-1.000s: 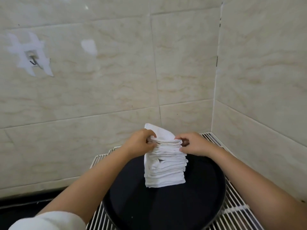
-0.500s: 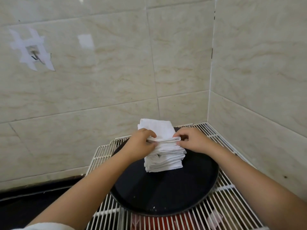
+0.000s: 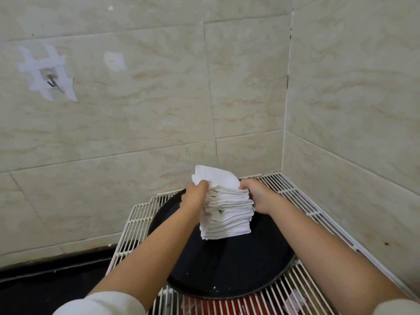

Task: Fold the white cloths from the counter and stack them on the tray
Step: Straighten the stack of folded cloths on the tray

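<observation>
Cloths stand in a tall white stack on the black tray, directly between the two hands. Left hand pinches the top cloth at the stack's left edge; that cloth lies immediately to its right, slightly askew. Right hand curls onto the stack's upper right edge. Both hands are equally near, so squaring the top cloth probably comes next.

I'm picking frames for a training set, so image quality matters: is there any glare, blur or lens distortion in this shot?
Head view: small glare spots on the glossy wall tiles; wide-angle bending curves the tile seams and the wire rack; left hand and right hand slightly soft; stack of white cloths on the black tray evenly lit, its folds readable.
</observation>
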